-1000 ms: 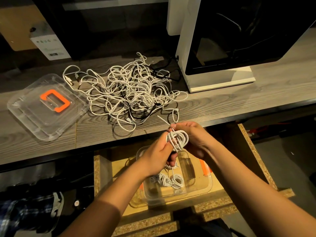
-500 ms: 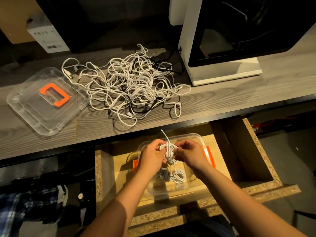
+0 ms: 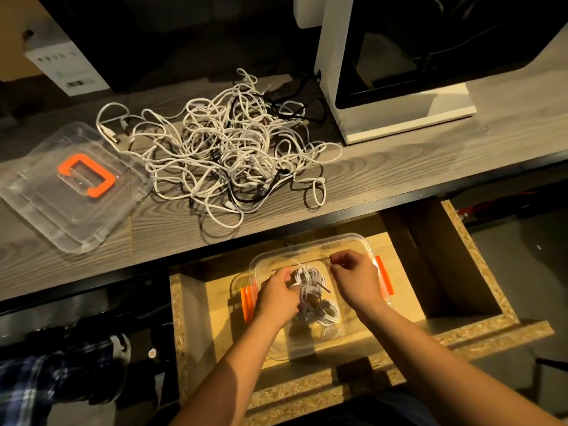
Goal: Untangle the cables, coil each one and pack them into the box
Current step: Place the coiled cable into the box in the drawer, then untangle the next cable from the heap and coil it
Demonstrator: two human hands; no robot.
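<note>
I have both hands down in the clear plastic box (image 3: 347, 238), which sits in the open chipboard drawer (image 3: 479, 265) below the desk (image 3: 399, 179). My left hand (image 3: 278, 298) has its fingers curled round the coiled white cable (image 3: 309, 278) and holds it just above the box floor. My right hand (image 3: 356, 281) is beside the coil with fingertips drawn together near the back wall. It may be pinching the loose tail, but the blur is too much for me to tell.

Under this coil lie a few packed coils (image 3: 331, 316), white loops with something darker among them, so a small share of the job is done.

Most of it is left. The big tangle of cables (image 3: 233, 149) sprawls across the desk, mostly white with some black strands through it — none of it sorted or wound. The clear lid (image 3: 55, 216) with its orange handle (image 3: 87, 175) lies off to the left of the heap, and the box's orange latches (image 3: 247, 304) hang free. I judge I am early on — setting one coil down, with many cables to pull out, wind and pack before the lid goes on.
</note>
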